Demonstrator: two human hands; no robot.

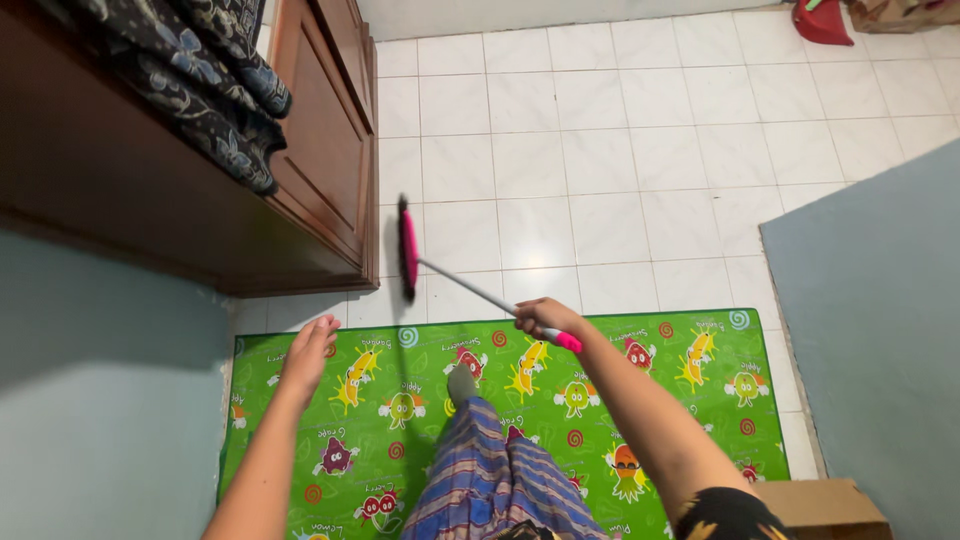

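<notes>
Broom (pixel 408 250) in right hand (pixel 540 318); left hand (pixel 312 348) free

Brown cardboard box (pixel 822 506) stood at the lower right corner, flat-topped, beside the mat's edge; a second tan carton (pixel 905 13), partly cropped, sat at top right.

Pink broom (pixel 408 250), green fruit-print mat (pixel 640 400), white tiles (pixel 600 130)

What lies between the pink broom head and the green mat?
In the head view, only bare white floor tiles separate the pink broom head from the green fruit-printed mat.
</notes>
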